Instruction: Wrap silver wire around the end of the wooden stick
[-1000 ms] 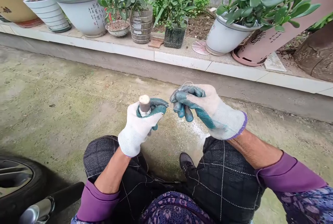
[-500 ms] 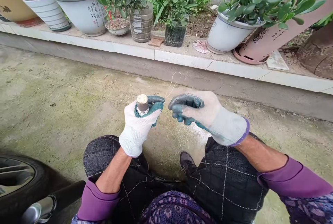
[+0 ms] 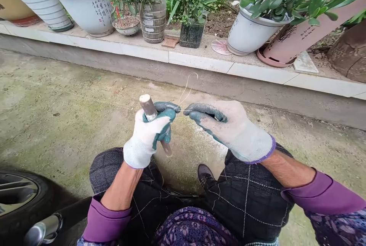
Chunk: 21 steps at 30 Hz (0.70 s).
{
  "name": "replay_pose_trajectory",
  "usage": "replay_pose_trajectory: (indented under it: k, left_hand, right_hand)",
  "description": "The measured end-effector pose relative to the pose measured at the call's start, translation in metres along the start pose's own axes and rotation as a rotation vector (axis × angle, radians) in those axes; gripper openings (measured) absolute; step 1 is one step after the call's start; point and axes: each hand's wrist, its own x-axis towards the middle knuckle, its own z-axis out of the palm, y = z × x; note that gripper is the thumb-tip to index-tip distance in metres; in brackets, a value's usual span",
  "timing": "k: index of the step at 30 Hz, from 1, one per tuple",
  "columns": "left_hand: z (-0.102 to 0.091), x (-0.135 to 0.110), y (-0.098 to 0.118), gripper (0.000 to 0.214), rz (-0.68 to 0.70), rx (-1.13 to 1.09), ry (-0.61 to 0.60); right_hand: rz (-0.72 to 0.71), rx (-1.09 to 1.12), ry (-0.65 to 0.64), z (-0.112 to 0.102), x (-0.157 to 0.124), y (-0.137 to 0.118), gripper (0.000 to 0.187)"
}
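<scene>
My left hand [image 3: 151,128], in a white glove with a green coated palm, is closed around a short wooden stick [image 3: 147,104]. The stick's pale cut end tilts up to the left, and its lower end shows below the fingers. Thin wire or string is wound around it just above my fist. A thin pale strand [image 3: 188,86] stands up in a loop from my left fingertips. My right hand [image 3: 220,120], gloved alike, pinches the strand between thumb and forefinger. A short stretch of it runs between the two hands.
A low tiled ledge [image 3: 200,61] crosses ahead, bearing several potted plants, among them a white pot [image 3: 246,32] and a pink pot [image 3: 286,46]. Concrete ground [image 3: 71,97] lies below. A wheel [image 3: 20,192] and a metal exhaust pipe [image 3: 42,229] are at the lower left.
My left hand has moved slightly left and turned, so the stick leans left and its lower end shows. The strand's loop has shifted, and my right thumb and forefinger are closer together.
</scene>
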Motion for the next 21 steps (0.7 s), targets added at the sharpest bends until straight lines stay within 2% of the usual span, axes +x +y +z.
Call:
replay_pose_trajectory:
  k: [2,4,8,11,17,21]
  left_hand:
    - [-0.001,0.002,0.0,0.029,-0.035,-0.128,-0.114]
    - [-0.001,0.002,0.0,0.029,-0.065,-0.156,-0.141]
    - [0.004,0.001,0.002,0.027,-0.057,-0.124,-0.04]
    - [0.005,0.002,0.001,0.025,-0.03,-0.121,0.013]
    - [0.003,0.003,0.004,0.024,0.004,0.178,0.196]
    - [0.004,0.001,0.007,0.025,0.001,0.241,0.213]
  right_hand:
    - [0.006,0.004,-0.001,0.0,0.0,0.0,0.025]
    - [0.017,0.003,0.0,0.0,0.001,0.001,0.025]
    - [0.019,-0.003,-0.025,0.003,0.002,0.004,0.025]
    - [-0.043,-0.054,-0.082,0.006,0.001,0.004,0.025]
    - [-0.25,-0.413,-0.09,0.0,-0.005,-0.001,0.028]
    - [-0.305,-0.547,-0.118,-0.009,-0.007,-0.003,0.027]
